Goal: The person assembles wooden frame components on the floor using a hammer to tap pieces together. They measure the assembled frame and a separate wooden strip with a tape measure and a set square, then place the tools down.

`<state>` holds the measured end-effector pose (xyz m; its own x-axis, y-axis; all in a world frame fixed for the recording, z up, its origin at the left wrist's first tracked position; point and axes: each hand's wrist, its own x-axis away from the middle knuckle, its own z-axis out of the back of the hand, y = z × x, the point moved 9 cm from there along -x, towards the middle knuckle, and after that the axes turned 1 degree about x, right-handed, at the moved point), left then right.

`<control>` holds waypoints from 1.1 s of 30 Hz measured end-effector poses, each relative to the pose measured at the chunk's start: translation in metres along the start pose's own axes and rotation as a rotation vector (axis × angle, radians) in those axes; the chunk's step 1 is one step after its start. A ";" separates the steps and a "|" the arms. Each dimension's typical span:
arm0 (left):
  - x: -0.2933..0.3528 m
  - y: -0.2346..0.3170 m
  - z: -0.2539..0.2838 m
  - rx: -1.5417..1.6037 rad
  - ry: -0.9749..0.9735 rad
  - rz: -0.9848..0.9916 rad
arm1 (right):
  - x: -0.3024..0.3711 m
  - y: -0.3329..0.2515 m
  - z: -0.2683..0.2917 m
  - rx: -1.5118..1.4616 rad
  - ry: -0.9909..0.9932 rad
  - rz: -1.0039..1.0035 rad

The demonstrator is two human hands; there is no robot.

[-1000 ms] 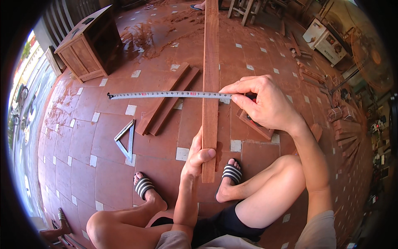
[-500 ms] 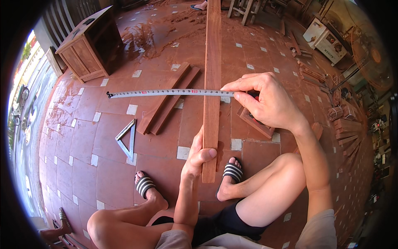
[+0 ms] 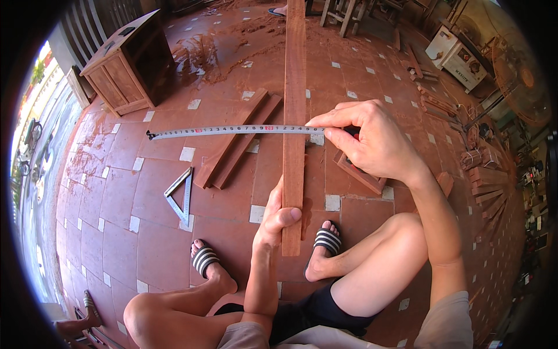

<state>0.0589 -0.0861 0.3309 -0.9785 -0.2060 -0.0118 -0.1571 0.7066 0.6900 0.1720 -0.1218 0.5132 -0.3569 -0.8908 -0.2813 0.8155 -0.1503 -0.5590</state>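
Note:
A long reddish-brown wooden strip (image 3: 295, 75) stretches away from me, its near end held in my left hand (image 3: 275, 220) with the thumb over the top face. My right hand (image 3: 372, 136) pinches a tape measure (image 3: 232, 130) by its pulled-out blade, close to its case, which the fingers mostly hide. The blade runs left across the strip and ends in a hook beyond it. On the floor to the left of the strip lie two wooden pieces (image 3: 238, 139), and nearer to me a metal triangle square (image 3: 181, 196).
At the far left stands a wooden cabinet (image 3: 122, 70). Another wooden piece (image 3: 360, 174) rests on the tiled floor below my right hand. Stacked wood (image 3: 488, 186), a pale machine box (image 3: 456, 58) and a fan (image 3: 514, 72) line the right side. Another person's foot (image 3: 279, 10) shows at the top.
The near part of the wooden strip and the tape with my right hand have shifted slightly left. Both hands keep their grip.

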 end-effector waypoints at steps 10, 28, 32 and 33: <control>0.001 -0.001 -0.001 0.003 0.000 0.014 | 0.001 -0.005 0.001 0.016 0.035 0.085; -0.002 -0.002 -0.004 0.026 -0.033 -0.006 | 0.003 -0.005 0.002 0.040 0.043 0.089; -0.002 -0.001 -0.005 0.021 -0.035 -0.012 | 0.003 -0.006 0.002 0.042 0.046 0.098; -0.001 -0.002 -0.006 0.030 -0.036 -0.010 | 0.003 -0.007 0.002 0.041 0.047 0.097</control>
<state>0.0611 -0.0908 0.3340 -0.9810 -0.1886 -0.0450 -0.1700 0.7251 0.6674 0.1663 -0.1245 0.5178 -0.2956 -0.8810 -0.3693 0.8648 -0.0825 -0.4953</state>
